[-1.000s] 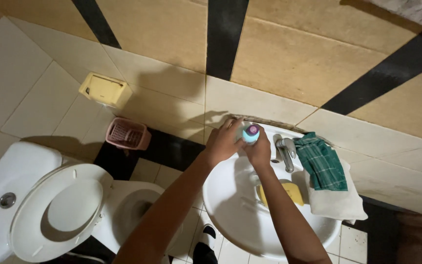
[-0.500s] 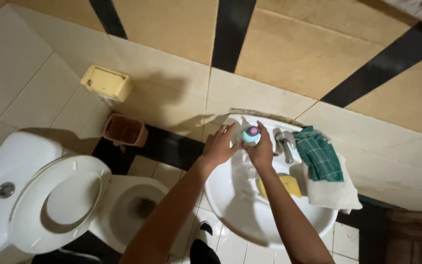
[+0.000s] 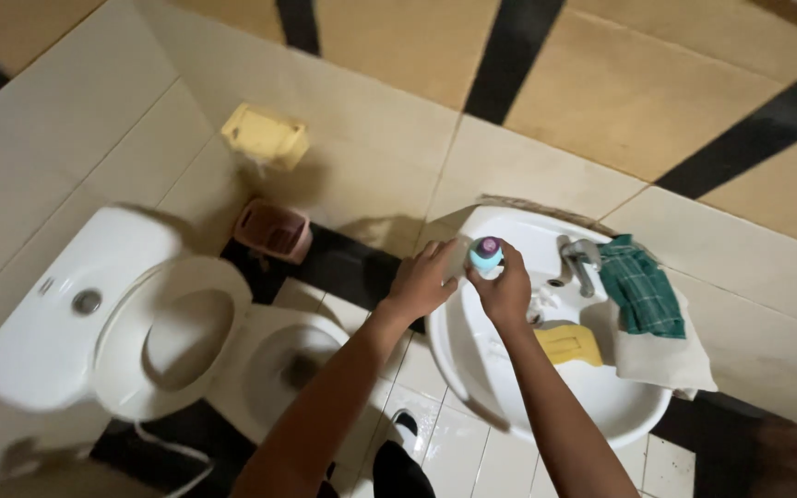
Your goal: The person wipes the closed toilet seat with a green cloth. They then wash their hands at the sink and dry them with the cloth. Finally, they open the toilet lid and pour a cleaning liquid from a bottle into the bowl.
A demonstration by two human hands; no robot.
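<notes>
Bare forearms, no sleeves; dark shoe (image 3: pixel 406 425).

Sink (image 3: pixel 509 387): glossy white ceramic. Tap (image 3: pixel 579 261): shiny metal. Checked green cloth (image 3: pixel 640 288): matt, woven. Bottle (image 3: pixel 485 253): smooth plastic.

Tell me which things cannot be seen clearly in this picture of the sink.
Head view:
- Bottle: its body is hidden by the right hand and left hand; only the cap shows.
- Sink drain: covered by the right forearm.
- Yellow sponge: partly behind the forearm.
</notes>
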